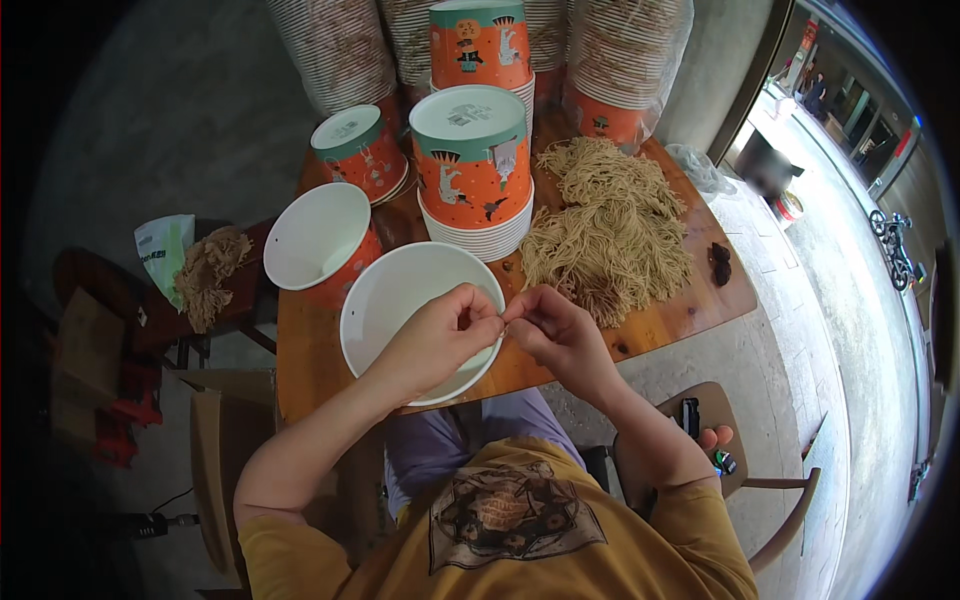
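Observation:
A white-lined paper bucket [385, 300] stands at the table's front edge with its open mouth turned up toward me. My left hand [440, 335] reaches over its mouth, thumb and fingers pinched together at the right rim. Just outside that rim my right hand [562, 338] is pinched too, its fingertips meeting those of the left. Whatever sits between the fingertips is too small to make out. Right behind my right hand lies a big heap of tan string [615, 235]. Another open bucket [320, 235] leans at the left, a small dark hole in its wall.
Upside-down orange and green buckets [470, 170] are stacked mid-table on the wooden tabletop [700, 290]. Tall bagged stacks [625, 60] rise behind. Two dark lumps [720, 265] lie at the right edge. A chair [715, 410] holds small items; a cardboard box [230, 440] stands lower left.

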Demonstrator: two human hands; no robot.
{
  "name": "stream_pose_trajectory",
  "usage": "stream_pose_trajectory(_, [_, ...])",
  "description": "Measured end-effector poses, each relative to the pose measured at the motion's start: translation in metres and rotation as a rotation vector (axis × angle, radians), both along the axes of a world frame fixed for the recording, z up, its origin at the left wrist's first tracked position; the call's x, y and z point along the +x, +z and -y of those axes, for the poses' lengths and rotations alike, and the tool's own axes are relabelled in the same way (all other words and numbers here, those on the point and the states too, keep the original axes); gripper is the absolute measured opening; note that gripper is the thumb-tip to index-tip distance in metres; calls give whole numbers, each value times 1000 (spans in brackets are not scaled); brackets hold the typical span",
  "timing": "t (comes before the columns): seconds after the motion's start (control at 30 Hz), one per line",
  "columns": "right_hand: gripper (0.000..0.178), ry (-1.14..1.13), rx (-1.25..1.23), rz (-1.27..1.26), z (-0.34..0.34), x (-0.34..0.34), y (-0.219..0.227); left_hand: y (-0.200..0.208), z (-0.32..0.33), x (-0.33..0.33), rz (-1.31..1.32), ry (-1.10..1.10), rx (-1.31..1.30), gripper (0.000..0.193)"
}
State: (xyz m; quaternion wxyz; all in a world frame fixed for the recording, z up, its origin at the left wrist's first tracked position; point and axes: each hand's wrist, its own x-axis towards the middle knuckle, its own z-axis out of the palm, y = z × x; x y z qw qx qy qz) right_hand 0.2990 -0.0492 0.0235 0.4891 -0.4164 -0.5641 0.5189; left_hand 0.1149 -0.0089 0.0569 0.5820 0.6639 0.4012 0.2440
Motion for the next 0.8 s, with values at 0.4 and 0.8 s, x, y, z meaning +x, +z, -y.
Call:
stream_pose_trajectory(0.4, [10, -51, 55, 103, -3, 2, 4, 3, -4, -6, 182, 28, -197, 5])
stream_pose_trajectory(0.8, [11, -27, -23, 117, -3, 7, 13, 4, -1, -2, 88, -15, -200, 13])
